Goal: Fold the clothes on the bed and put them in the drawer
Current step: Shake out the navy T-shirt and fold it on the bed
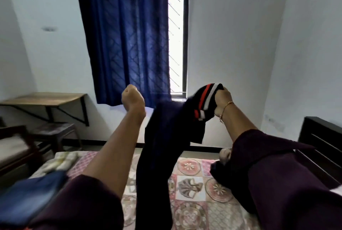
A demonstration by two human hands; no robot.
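Both arms are up in front of the person, over the bed (192,189). The right hand (223,103) is closed tight on one end of a dark garment (162,148), at the part with red and white stripes. From that hand the garment sags down in the middle, between the two arms, and its long dark part hangs low in front of the bed cover. Whether its bottom end touches the bed cannot be seen. The left hand (132,98) is curled into a fist up in the air, just left of the garment. It looks like it holds nothing, and it is not touching the cloth. A thin gold bracelet (226,108) sits on the right wrist. Both arms have dark purple sleeves (277,183) pushed up past the elbows. The bed has a cover with pink and tan flower squares. On the left side of the bed lies a blue cloth (31,198), and behind it a pale yellow and white cloth (61,161). On the right side of the bed, partly hidden by the right sleeve, lies a dark pile (220,172). Behind the bed a blue curtain (125,32) covers most of a window (177,41). A wooden bench (44,98) is fixed to the wall on the left, with a chair (55,131) under it.
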